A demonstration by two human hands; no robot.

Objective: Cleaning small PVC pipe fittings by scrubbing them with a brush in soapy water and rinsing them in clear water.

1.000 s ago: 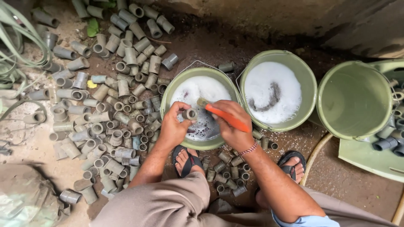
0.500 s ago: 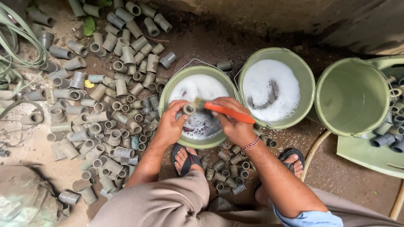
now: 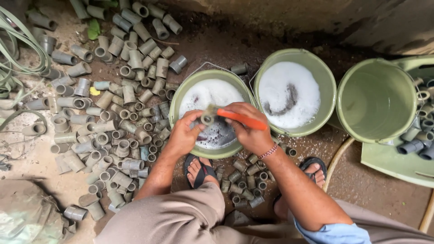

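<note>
Barely shifted since a moment ago: left hand (image 3: 183,135) gripping a small grey pipe fitting (image 3: 208,119), right hand (image 3: 246,129) clamped on an orange-handled brush (image 3: 242,119), both above the foamy green bucket (image 3: 181,97); dull cylindrical fittings (image 3: 113,104) strewn over the dirt floor.

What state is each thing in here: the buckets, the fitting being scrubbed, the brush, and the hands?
Left green plastic bucket: holds foamy, dark-flecked water.
Middle green plastic bucket: holds white foam.
Right green plastic bucket: no foam, looks empty.
Small grey pipe fitting: held over the left bucket, wet.
Orange-handled brush: tilted, head at the fitting.
Left hand: closed on the fitting.
Right hand: closed on the brush.
Grey pipe fittings on the ground: scattered loose.
</note>
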